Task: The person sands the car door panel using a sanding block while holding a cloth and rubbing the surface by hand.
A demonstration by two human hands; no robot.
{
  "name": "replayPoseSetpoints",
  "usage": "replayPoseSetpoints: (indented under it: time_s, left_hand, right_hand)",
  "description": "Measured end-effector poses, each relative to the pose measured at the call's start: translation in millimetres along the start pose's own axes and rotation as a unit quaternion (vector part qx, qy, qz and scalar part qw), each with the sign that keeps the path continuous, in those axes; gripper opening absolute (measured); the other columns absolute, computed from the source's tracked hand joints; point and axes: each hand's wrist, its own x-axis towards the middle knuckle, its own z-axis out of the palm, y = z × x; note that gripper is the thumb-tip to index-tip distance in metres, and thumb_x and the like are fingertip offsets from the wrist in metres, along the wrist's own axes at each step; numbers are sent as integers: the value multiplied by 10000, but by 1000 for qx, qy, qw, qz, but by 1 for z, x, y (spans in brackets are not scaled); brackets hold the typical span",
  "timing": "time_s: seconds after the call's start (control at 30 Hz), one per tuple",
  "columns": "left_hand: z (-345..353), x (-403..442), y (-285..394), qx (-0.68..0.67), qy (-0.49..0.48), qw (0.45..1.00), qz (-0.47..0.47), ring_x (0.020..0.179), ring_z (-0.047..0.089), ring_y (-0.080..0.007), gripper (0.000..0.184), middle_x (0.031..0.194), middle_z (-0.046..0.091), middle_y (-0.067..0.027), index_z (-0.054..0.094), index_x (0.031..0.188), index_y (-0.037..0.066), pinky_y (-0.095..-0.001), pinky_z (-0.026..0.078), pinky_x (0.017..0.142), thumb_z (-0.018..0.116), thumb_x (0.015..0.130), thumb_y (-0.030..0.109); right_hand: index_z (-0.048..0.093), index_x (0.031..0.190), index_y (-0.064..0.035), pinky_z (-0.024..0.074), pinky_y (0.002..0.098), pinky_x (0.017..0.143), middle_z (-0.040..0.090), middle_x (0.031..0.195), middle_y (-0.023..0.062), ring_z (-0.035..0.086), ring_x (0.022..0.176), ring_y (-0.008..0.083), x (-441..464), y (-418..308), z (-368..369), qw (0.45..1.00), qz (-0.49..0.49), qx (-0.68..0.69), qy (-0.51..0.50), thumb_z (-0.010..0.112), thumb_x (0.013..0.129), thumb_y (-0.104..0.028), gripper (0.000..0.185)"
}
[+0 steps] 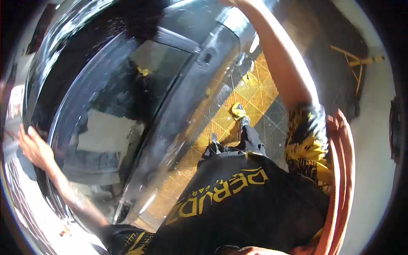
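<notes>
A wet, glossy dark car [170, 127] fills the left side of the head view, and its side window [106, 131] reflects a person. My left hand [36, 148] reaches to the far left, against the car's upper surface. Its fingers are stretched out and apart, and a dark rounded shape [26, 166] shows just below it; I cannot make out what that is. My right arm extends up along the car, past the door handle [207, 58]. Only a sliver of my right hand [229, 1] shows at the top edge, so its fingers are hidden.
Yellow and grey grid tiles [267, 80] cover the floor beside the car. A yellow shoe [239, 111] and another yellow item [250, 79] are on them. At right, a thin yellow frame [359, 63] stands near the pale wall [374, 178]. Reddish-brown looped strands [340, 170] hang by my right shoulder.
</notes>
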Motion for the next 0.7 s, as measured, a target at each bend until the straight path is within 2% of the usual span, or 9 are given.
replayPoseSetpoints:
  time_s: [0.07,0.1,0.17,0.3,0.37,0.43,0.5,0.53,0.7]
  left_hand:
    - [8,-1,-9,10,-1,1000,4,1405,430,-355,516,1486,515,-137,523,1457,174,-571,312,1127,405,1063,486]
    - [12,-2,-15,-15,-5,1000,15,1406,431,-356,513,1482,521,-134,519,1462,184,-582,314,1123,396,1066,486]
    - [15,-1,-26,-41,-33,998,18,1425,409,-353,511,1507,498,-136,507,1475,210,-597,270,1147,370,1071,492]
    - [10,2,-22,-32,-42,999,7,1454,363,-352,547,1545,463,-92,474,1500,239,-622,241,1153,310,1069,534]
    - [16,1,-36,-23,-71,997,-11,1452,364,-358,549,1550,456,-92,471,1502,248,-625,234,1157,299,1070,539]
    - [12,8,-34,-59,-82,995,-2,1436,386,-365,562,1538,464,-132,483,1495,232,-612,252,1154,285,1071,544]
    - [17,14,-43,-107,-67,991,52,1415,411,-370,570,1512,492,-137,490,1491,204,-579,276,1149,285,1073,535]
    - [4,14,-24,-79,-98,992,18,1415,403,-368,576,1518,479,-153,444,1513,141,-447,291,1174,259,1090,485]
    - [23,23,-50,-98,-83,991,48,1432,382,-370,595,1529,460,-174,438,1518,130,-437,262,1194,264,1085,498]
  right_hand:
    - [634,1300,-90,529,395,864,670,1158,163,652,1042,295,-121,118,-34,952,245,-181,38,733,900,-284,456]
    - [691,1192,-104,513,373,702,665,924,98,641,806,234,-176,144,-21,943,-1,-264,202,778,835,-155,371]
    - [722,1162,-135,548,373,813,691,992,126,684,891,267,-243,158,-6,913,220,-268,216,752,804,-108,361]
    - [699,1253,-159,548,368,879,673,1100,120,674,959,301,-249,196,64,904,138,-304,269,733,757,-90,502]
    - [696,1265,-148,531,356,893,643,1069,118,647,989,282,-258,184,101,887,222,-193,356,743,717,-62,557]
    - [690,1278,-138,519,343,883,617,1028,107,627,977,263,-278,162,126,893,263,-110,348,754,673,-28,619]
    - [664,1310,-117,531,328,826,619,1002,116,641,888,256,-306,121,149,917,227,-114,307,717,666,21,661]
    - [659,1315,-115,538,346,835,626,1019,131,647,917,285,-320,107,167,920,227,-131,292,701,665,35,668]
    - [616,1305,-84,505,400,921,591,1084,141,582,1026,349,-375,0,232,944,238,-79,215,685,604,80,723]
